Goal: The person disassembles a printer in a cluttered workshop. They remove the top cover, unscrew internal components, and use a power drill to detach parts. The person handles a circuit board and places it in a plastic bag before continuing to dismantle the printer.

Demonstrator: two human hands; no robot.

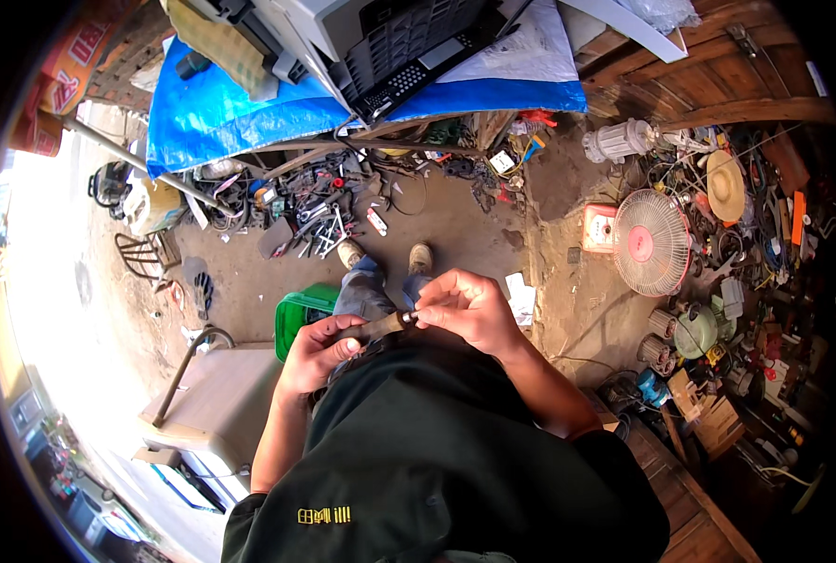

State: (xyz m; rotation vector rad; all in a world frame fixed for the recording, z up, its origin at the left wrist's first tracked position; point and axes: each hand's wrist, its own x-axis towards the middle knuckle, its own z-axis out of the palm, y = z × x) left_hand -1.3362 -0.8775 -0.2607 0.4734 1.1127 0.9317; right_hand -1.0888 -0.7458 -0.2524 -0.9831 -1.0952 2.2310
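– What's in the hands, from where you stand?

– A short dark rod-like part (380,326), rusty-looking, held level above the lap. The left hand (316,352) is wrapped round its near end, and the right hand (469,308) has its fingertips pinched narrow on the far, lighter tip.

– And around them?

– Dirt floor (455,225) below, two shoes showing past the knees. A green crate (302,310) sits just beside the left knee. Loose tools (314,220) lie heaped by the edge of a blue tarp (221,113). Off toward the floor's right edge stands a pink fan (651,242) among scrap
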